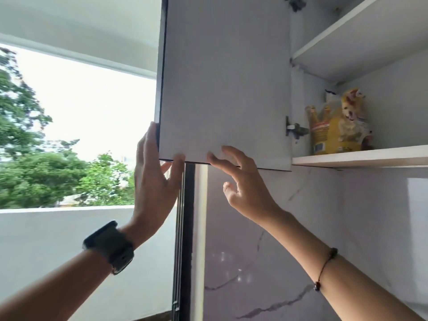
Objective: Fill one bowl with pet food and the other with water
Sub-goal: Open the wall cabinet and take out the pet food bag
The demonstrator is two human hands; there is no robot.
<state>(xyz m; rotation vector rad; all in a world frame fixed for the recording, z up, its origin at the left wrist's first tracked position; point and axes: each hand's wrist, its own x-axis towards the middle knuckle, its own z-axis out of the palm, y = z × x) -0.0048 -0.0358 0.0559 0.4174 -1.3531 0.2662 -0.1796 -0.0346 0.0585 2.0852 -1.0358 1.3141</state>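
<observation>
Right of both hands, left (155,179) gripping the door (224,84), right (243,188) relaxed, stands the food bag (335,133).

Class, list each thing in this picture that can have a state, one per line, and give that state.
White cabinet door: swung open.
Yellow pet food bag: upright on the lower shelf, top crumpled.
Upper shelf: nothing seen on it.
Left hand: grips the door's lower corner.
Right hand: open, fingertips at the door's bottom edge.
</observation>
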